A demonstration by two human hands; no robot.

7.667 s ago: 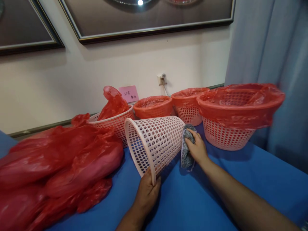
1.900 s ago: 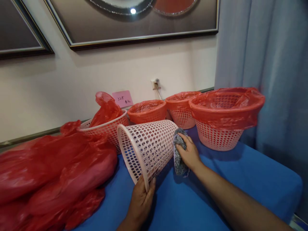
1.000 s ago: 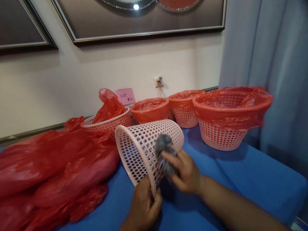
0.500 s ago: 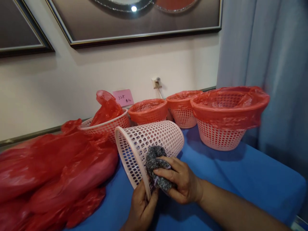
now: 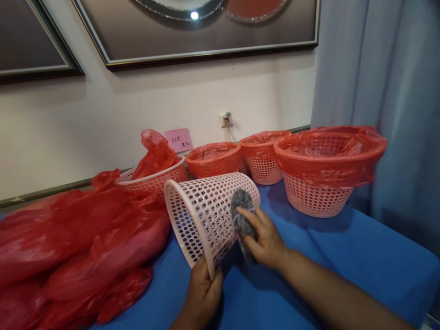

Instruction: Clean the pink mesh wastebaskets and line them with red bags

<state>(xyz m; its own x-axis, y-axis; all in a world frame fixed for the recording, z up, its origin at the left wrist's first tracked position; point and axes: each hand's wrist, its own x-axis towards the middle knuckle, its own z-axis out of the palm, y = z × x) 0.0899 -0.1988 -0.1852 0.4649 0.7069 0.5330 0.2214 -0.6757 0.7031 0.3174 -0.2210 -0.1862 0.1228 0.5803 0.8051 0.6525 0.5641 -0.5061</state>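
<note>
A pale pink perforated plastic basket [image 5: 209,206] lies tipped on its side, its mouth facing left and toward me. My left hand [image 5: 203,286] grips the lower rim, thumb outside and fingers inside. A fuzzy grey cleaning cloth [image 5: 243,215] is bunched in my right hand [image 5: 263,236], whose fingers press it against the basket's outer wall near the base. The far side of the cloth and part of the fingers under it are hidden.
Red plastic bags [image 5: 103,243] heap on the left of the blue-covered table [image 5: 309,284]. Behind stand a pink basket [image 5: 154,181] with a red bag inside and red-lined baskets [image 5: 316,197]. A pink note [image 5: 178,140] and a wall socket [image 5: 226,120] are at the back.
My right hand has slid the cloth from near the rim along the basket's wall toward its base. The left hand keeps its grip on the rim.
</note>
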